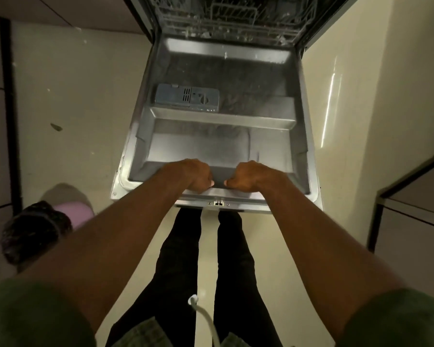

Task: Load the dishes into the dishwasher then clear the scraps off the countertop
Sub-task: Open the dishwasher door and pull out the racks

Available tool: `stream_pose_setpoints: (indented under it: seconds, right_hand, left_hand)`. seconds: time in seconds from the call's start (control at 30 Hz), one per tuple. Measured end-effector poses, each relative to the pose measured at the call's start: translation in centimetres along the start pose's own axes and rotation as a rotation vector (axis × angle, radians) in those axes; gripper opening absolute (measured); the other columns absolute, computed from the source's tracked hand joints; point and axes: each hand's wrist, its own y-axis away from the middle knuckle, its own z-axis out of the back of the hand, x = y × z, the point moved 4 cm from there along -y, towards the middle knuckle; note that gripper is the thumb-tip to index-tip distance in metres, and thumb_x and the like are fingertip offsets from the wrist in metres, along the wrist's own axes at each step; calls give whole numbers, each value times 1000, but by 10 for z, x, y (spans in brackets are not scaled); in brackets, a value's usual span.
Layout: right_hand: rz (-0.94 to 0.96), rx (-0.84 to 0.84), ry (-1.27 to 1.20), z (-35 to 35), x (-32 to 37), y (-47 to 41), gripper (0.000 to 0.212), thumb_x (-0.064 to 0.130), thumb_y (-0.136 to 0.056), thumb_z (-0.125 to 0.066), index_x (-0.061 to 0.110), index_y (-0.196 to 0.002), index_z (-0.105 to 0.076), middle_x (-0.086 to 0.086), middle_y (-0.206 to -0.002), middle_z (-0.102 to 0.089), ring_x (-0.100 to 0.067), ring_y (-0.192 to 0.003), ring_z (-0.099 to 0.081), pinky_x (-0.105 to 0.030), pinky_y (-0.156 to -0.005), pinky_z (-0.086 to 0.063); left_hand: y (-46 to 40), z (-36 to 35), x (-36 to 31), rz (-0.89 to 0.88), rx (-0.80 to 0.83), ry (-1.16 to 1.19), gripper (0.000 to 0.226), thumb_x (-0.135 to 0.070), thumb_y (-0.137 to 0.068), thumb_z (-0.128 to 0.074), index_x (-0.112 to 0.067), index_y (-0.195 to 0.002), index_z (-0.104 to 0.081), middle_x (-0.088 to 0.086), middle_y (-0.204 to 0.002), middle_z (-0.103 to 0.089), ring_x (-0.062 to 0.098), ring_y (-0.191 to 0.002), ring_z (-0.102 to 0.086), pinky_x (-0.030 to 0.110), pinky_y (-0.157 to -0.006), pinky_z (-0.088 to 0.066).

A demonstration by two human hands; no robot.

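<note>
Steel dishwasher door [218, 71] in both hands, left hand [197, 175], right hand [244, 176]

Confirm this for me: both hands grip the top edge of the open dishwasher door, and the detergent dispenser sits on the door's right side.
One detail is wrong. In the head view the detergent dispenser sits on the left side of the dishwasher door, not the right. The rest holds: the left hand and right hand both grip the open door's top edge.

both arms reach straight forward and down, side by side, bare from the short sleeves. the left hand [195, 176] and the right hand [246, 177] are near each other, knuckles up, fingers curled under, with the thumb tips pointing toward each other.
</note>
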Motion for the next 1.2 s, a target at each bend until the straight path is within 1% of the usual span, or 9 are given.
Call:
stream_pose_setpoints:
  seconds: [0.3, 0.47, 0.63, 0.73, 0.8, 0.9, 0.97, 1.07, 1.2]
  right_hand:
    - [-14, 92, -47, -41, -13, -60, 63, 53, -97, -62, 10, -144, -56, -14, -135, -63, -30, -116, -62, -37, -96, -52]
    - [-20, 125, -32, -71, -21, -101, 63, 55, -99, -58, 12, -145, -57, -15, -140, -62, -33, -121, -61, -38, -99, -50]
    - [-10, 150, -12, -100, -27, -137, 60, 52, -104, -52, 11, -146, -59, -18, -148, -58, -37, -132, -57, -41, -108, -49]
    - [29, 183, 27, -125, -31, -157, 53, 50, -102, -48, 15, -139, -63, -13, -141, -62, -37, -124, -60, -44, -103, -51]
    - [50, 184, 28, -141, -35, -169, 47, 45, -102, -47, 15, -135, -63, -11, -136, -62, -36, -120, -61, -45, -101, -52]
    - [95, 139, -7, -162, -38, -182, 52, 40, -104, -51, 10, -148, -50, -14, -144, -48, -34, -134, -50, -46, -109, -45]
    - [121, 120, -24, -177, -41, -188, 63, 39, -105, -53, 6, -156, -37, -18, -157, -36, -34, -148, -35, -46, -119, -36]
    - [120, 153, -39, -192, -50, -193, 82, 39, -107, -51, 7, -168, -6, -14, -176, 2, -30, -163, 0, -49, -131, -15]
    - [115, 145, -84, -201, -53, -203, 82, 37, -108, -48, 13, -169, 2, -8, -177, 11, -26, -164, 7, -50, -132, -12]
  left_hand:
    - [-64, -37, 14, 18, 62, 61, 44, -49, -102, -52, -33, -141, -63, 4, -144, -62, 31, -124, -61, 43, -107, -49]
    - [-108, -67, 21, 1, 136, 9, 45, -44, -104, -47, -29, -145, -59, 5, -151, -56, 32, -133, -56, 45, -113, -45]
    - [-139, -96, 25, -28, 143, -23, 48, -27, -110, -42, -17, -157, -42, 10, -161, -43, 32, -144, -45, 42, -118, -38]
    - [-152, -113, 27, -20, 145, 6, 51, -23, -110, -43, -11, -159, -33, 16, -162, -39, 34, -144, -44, 41, -117, -38]
    - [-161, -125, 28, -7, 128, 21, 60, -23, -110, -45, -8, -163, -21, 18, -169, -24, 34, -152, -33, 41, -122, -30]
    - [-169, -142, 30, 20, 136, 70, 71, -20, -111, -43, -9, -166, 0, 13, -174, 5, 29, -161, -5, 41, -128, -10]
    - [-176, -153, 32, 34, 157, 109, 77, -14, -108, -44, -13, -166, 6, 8, -174, 14, 26, -161, 5, 43, -130, -6]
    - [-184, -155, 31, 51, 175, 123, 82, -8, -103, -46, -15, -167, 4, 5, -174, 14, 27, -162, 1, 49, -130, -14]
    - [-187, -161, 23, 66, 191, 104, 70, -9, -101, -44, -12, -165, -17, 13, -174, 5, 38, -155, -25, 55, -124, -28]
